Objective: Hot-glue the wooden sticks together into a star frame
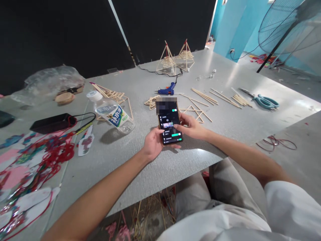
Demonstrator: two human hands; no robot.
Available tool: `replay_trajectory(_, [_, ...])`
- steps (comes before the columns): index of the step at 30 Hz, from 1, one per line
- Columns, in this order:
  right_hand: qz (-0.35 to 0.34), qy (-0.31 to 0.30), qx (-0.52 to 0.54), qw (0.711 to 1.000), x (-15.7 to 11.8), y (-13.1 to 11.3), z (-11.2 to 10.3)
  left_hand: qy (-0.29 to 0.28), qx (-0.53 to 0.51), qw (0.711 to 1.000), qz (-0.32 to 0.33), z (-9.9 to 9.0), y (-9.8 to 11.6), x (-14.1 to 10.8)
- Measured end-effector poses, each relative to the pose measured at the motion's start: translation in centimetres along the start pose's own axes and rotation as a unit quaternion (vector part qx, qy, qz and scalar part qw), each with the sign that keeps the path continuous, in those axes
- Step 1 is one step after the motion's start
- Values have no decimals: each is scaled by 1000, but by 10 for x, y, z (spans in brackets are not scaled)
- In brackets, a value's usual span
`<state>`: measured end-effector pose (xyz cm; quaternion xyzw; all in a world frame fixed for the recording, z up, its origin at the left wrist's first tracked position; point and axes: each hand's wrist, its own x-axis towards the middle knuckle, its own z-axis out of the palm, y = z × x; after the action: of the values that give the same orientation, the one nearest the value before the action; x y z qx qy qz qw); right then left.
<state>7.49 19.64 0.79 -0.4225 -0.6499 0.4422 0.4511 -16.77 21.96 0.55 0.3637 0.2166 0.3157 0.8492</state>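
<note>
A phone (pixel 169 129) with a dark chat screen is held upright over the grey table, near its front edge. My left hand (pixel 154 144) wraps round its lower left side, thumb at the screen's edge. At its right side, my right hand (pixel 190 126) also holds the phone, with the thumb over the screen. Just behind the phone lie a small stick frame (pixel 151 102) and a blue glue gun (pixel 167 89). A flat star-like stick frame (pixel 194 111) rests right of the phone, partly behind my right hand.
A plastic bottle (pixel 114 113) stands left, before a stick frame (pixel 107 92). Two stick pyramids (pixel 167 63) stand at the back. Loose sticks (pixel 204 96) and teal-handled scissors (pixel 266 101) lie right. Red cords (pixel 59 147), a black case (pixel 54 123) and plastic wrap (pixel 54 80) lie left.
</note>
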Motion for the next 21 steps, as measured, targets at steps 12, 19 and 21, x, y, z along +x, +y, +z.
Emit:
replay_trajectory(12, [-17,-18,-21,999,0,-3,-1,2,4,1000,2,-4,-1,2])
replay_trajectory(19, [-16,-15,-25,999,0,-5,-2,4,2,1000,1,-4,-1,2])
replay_trajectory(21, [-18,-16,-23,999,0,-5,-1,6,1,1000,0,-3,-1,1])
